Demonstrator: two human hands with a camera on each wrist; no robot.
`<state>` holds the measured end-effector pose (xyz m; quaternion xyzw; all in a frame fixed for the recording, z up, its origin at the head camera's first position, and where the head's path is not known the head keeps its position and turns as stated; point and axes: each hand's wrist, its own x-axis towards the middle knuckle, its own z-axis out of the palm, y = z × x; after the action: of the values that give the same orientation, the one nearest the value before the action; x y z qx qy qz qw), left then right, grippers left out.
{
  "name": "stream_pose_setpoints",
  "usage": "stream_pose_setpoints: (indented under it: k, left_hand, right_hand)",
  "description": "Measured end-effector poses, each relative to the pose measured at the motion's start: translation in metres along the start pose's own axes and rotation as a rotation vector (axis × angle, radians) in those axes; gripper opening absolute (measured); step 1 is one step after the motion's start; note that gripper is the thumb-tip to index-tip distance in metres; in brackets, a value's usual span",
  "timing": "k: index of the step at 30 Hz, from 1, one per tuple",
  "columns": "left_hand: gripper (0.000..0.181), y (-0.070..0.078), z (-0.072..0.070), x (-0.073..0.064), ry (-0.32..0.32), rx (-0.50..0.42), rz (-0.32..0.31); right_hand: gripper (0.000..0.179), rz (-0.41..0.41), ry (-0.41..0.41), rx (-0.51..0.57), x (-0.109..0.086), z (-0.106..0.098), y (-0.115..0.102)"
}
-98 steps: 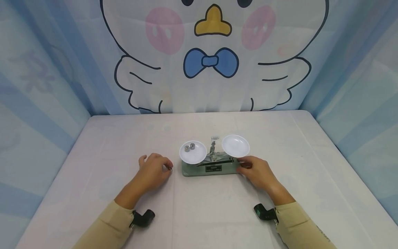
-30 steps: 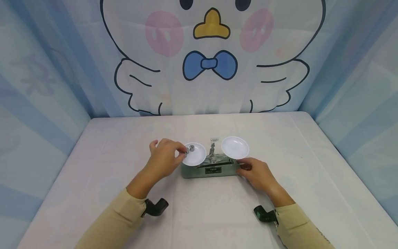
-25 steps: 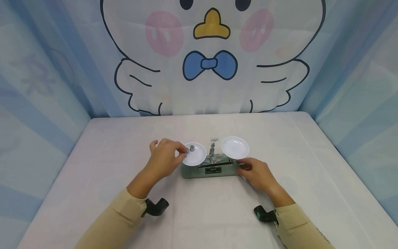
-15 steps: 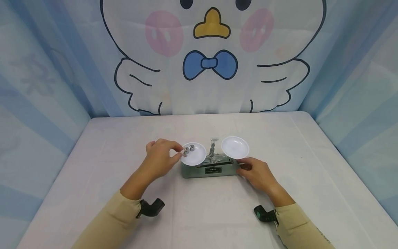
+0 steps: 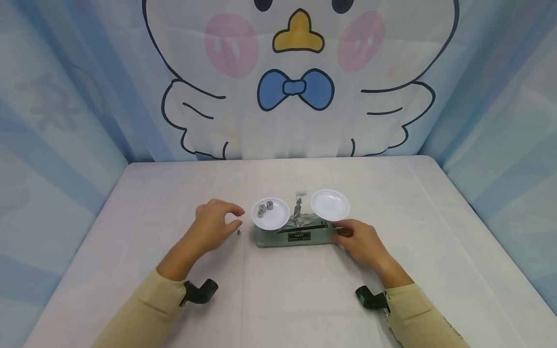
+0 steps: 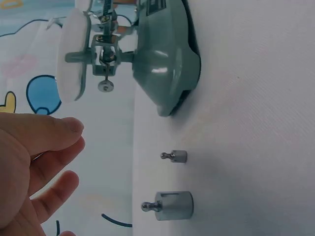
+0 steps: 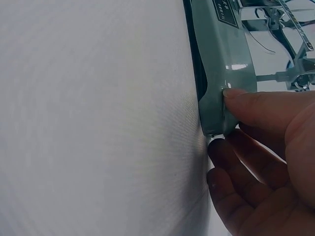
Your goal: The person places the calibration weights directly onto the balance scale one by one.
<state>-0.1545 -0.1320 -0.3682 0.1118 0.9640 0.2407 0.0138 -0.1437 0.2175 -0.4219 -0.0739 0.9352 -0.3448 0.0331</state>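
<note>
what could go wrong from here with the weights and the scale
The left hand might topple the small weight standing near it on the table. A bump to the left pan could send its three weights sliding off. The right hand, touching the green base, might jog it.

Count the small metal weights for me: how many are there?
5. The left pan holds a front weight, a middle weight and a rear weight; a small weight and a big weight stand on the table. The left hand may hide more.

White table (image 5: 296, 299): green balance (image 5: 299, 236), small weight (image 6: 178, 156), larger weight (image 6: 175, 205).
</note>
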Motion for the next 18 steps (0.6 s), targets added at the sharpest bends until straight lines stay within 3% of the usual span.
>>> stream_pose_setpoints:
  k: [7, 18]
  left_hand:
    - [0.023, -0.014, 0.012, 0.004, -0.068, -0.002, -0.046]
    - [0.018, -0.026, 0.034, 0.007, -0.063, -0.007, -0.037]
  right_hand:
    - [0.041, 0.003, -0.001, -0.003, 0.0, -0.001, -0.001]
    - [0.041, 0.011, -0.002, -0.012, 0.0, 0.0, -0.001]
